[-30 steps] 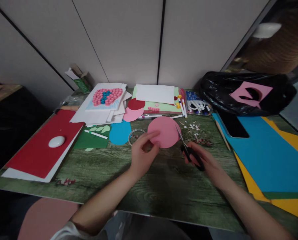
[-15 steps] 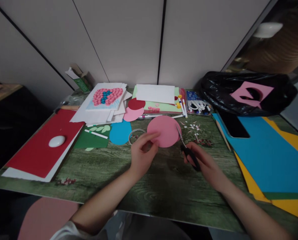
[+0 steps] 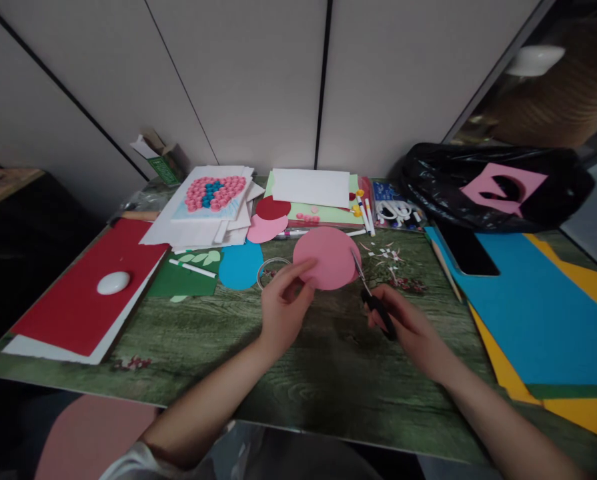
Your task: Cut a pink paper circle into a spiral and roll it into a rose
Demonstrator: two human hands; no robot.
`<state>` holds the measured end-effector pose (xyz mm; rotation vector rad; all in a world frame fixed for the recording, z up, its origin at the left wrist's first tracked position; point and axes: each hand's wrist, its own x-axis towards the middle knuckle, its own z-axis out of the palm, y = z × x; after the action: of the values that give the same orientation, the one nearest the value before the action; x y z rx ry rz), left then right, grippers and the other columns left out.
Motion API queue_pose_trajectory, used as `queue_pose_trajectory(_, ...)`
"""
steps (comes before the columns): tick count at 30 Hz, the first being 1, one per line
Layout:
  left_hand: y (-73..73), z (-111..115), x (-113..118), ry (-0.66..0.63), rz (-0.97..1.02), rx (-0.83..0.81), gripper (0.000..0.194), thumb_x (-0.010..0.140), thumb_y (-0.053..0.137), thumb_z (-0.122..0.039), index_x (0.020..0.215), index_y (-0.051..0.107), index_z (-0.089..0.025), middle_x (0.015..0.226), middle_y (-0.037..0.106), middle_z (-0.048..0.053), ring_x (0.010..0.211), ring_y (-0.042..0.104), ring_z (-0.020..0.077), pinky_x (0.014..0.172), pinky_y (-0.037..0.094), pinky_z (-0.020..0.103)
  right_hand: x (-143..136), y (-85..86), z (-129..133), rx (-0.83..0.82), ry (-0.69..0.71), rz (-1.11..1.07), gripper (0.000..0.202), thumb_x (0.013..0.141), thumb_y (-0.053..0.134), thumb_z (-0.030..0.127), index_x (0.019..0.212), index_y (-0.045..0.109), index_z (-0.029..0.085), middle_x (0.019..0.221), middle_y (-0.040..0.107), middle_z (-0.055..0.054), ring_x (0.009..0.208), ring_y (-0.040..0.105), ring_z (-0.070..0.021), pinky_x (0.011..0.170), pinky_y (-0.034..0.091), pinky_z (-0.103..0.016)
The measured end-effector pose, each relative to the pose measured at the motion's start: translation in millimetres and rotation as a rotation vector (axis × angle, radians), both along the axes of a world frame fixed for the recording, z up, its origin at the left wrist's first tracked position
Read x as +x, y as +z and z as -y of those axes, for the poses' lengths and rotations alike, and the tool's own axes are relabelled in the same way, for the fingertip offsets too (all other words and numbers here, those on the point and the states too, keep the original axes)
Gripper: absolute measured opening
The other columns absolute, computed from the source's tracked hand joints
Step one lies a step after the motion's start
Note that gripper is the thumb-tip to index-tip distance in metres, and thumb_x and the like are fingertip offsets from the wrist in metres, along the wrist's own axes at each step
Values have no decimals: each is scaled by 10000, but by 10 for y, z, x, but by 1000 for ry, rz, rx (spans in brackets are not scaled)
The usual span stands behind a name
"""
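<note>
Between the thumb and fingers of my left hand [image 3: 285,303] is a pink paper circle [image 3: 328,257], held by its lower left edge above the table. My right hand [image 3: 408,327] grips a pair of black-handled scissors [image 3: 378,313]. Their blades reach over the right edge of the circle and point up and away. A roll of clear tape [image 3: 273,270] lies just behind my left hand. Left of it is a blue paper circle [image 3: 241,265], and behind are a pink circle [image 3: 267,229] and a dark red one [image 3: 273,207].
Red paper [image 3: 88,287] carries a white oval object [image 3: 113,283] at left. A pink and blue paper craft [image 3: 214,193] tops white sheets. At right are blue paper [image 3: 538,313], a phone [image 3: 468,250], a pencil [image 3: 445,270] and a black plastic bag [image 3: 438,187]. Paper scraps [image 3: 385,253] lie near the scissors.
The pink circle has shifted slightly up and left. The scissors have moved a little left with my right hand and stay at the circle's right edge.
</note>
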<state>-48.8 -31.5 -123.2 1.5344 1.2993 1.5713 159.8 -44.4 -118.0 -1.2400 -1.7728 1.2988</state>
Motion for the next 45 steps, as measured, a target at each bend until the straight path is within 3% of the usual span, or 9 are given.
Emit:
queue_pose_trajectory(11, 13, -5, 39, 5, 41, -21, 350, 740, 665, -168, 1084, 650, -232, 1074, 643, 68, 996, 595, 176, 740, 540, 260, -4, -30, 1, 12, 8, 14, 92, 905, 411, 220, 824, 455, 219, 691, 508, 31, 642, 457, -114, 576, 326, -245)
queue_pose_trajectory(27, 29, 18, 50, -95, 32, -70, 374, 712, 661, -134, 1076, 654, -219, 1071, 640, 89, 951, 604, 183, 727, 542, 267, -3, 20, -35, 20, -31, 19, 182, 908, 426, 340, 786, 472, 213, 735, 503, 5, 689, 474, -137, 616, 372, -256)
queue_pose_trajectory(45, 41, 2, 19, -27, -15, -21, 210, 742, 652, -165, 933, 717, -226, 894, 693, 52, 814, 626, 153, 652, 513, 248, 28, 24, -36, 27, -20, 64, 129, 899, 435, 271, 791, 476, 214, 717, 515, 10, 672, 475, -129, 601, 357, -252)
